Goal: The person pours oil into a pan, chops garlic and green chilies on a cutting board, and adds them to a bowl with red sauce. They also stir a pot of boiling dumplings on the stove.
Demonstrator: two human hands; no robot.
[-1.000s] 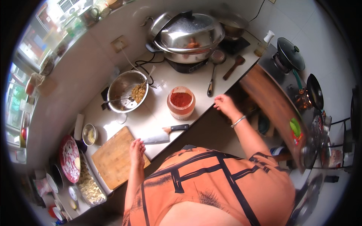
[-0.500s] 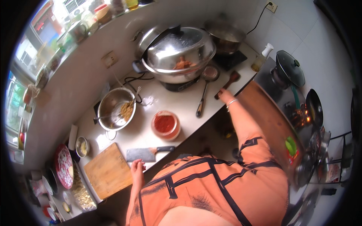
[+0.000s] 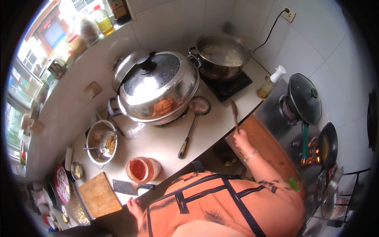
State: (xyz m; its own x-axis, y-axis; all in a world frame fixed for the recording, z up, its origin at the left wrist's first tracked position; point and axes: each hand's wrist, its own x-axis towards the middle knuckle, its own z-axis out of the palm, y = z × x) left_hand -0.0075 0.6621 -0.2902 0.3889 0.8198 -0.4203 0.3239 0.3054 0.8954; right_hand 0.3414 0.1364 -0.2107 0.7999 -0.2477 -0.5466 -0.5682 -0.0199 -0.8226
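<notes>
My right hand (image 3: 242,141) is closed round the handle of a dark wooden spatula (image 3: 233,110), which is raised with its blade toward the wall. My left hand (image 3: 135,206) hangs by the counter edge, fingers loosely apart, holding nothing; a cleaver (image 3: 125,187) and a wooden cutting board (image 3: 99,195) lie nearest to it. Beyond the spatula, a steaming pot (image 3: 218,73) with pale pieces in cloudy liquid stands on a black induction cooker (image 3: 233,87). A slotted skimmer (image 3: 191,130) lies on the counter to the left of the spatula.
A big lidded steel wok (image 3: 158,87) fills the back of the counter. Left of it are a steel bowl (image 3: 94,134) of brown filling and a jar (image 3: 148,170) of red paste. An oil bottle (image 3: 268,87) stands right, near a lidded pan (image 3: 304,98) on the stove.
My right hand has lifted the spatula off the counter and turned it upright. The view has shifted toward the right, bringing the steaming pot into clearer sight.
</notes>
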